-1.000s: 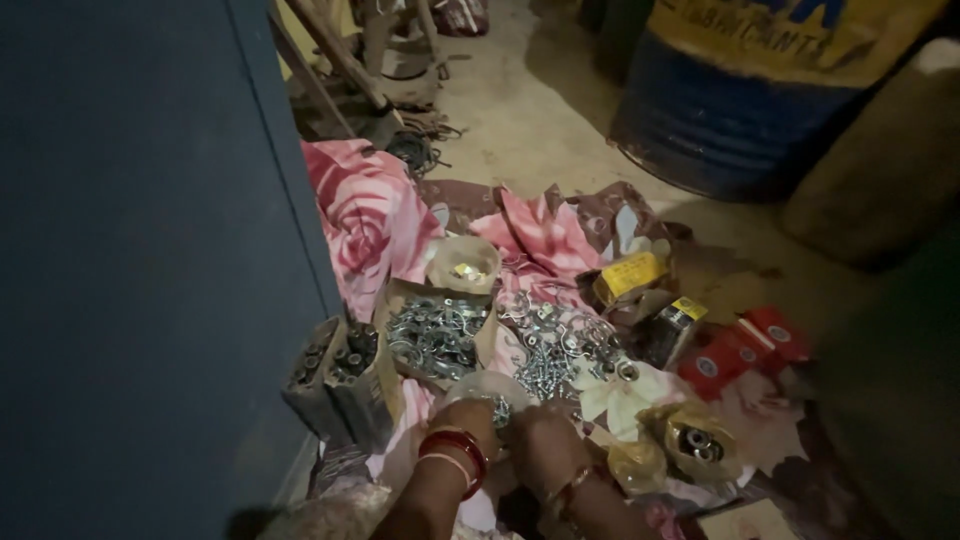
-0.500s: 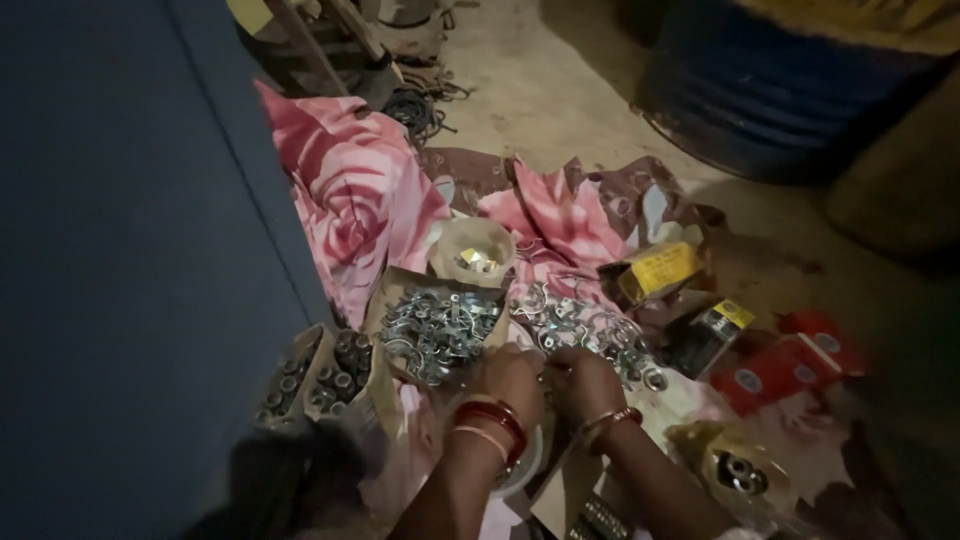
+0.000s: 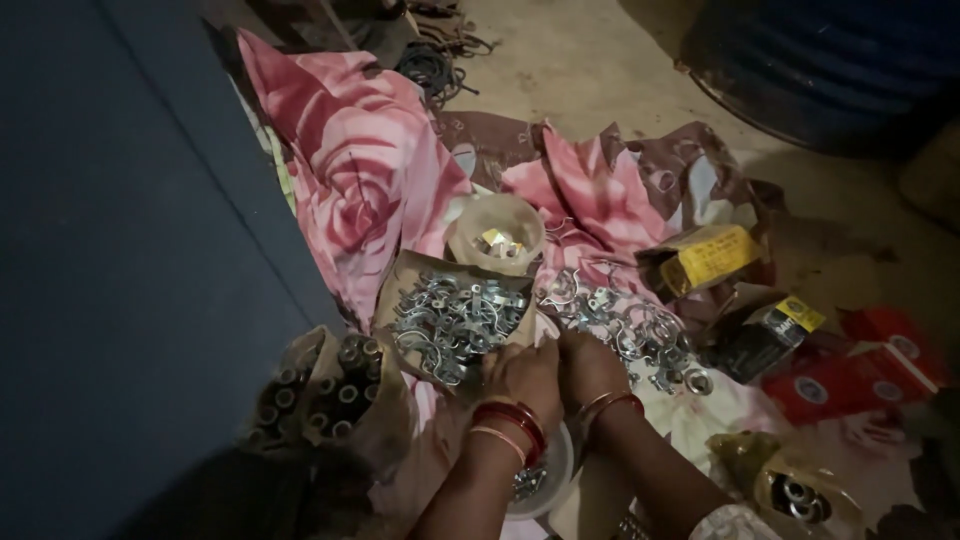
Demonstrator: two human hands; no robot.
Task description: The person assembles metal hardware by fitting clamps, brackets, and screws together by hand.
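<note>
Metal clamps [image 3: 455, 322], shiny and heaped on brown card, lie just beyond our left hand [image 3: 520, 375]; our right hand [image 3: 592, 368] touches it, grips unclear. Loose pieces could spill onto the pink floral cloth [image 3: 360, 160].

left hand [image 3: 520, 378] knuckles up, fingers curled | right hand [image 3: 592, 366] alongside, touching | both wrists bangled

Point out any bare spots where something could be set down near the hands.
Bare concrete floor lies beyond the pink cloth, before the blue drum. Crowded around the left hand and right hand: open box of metal clamps, loose clamp pile, plastic cup.
</note>
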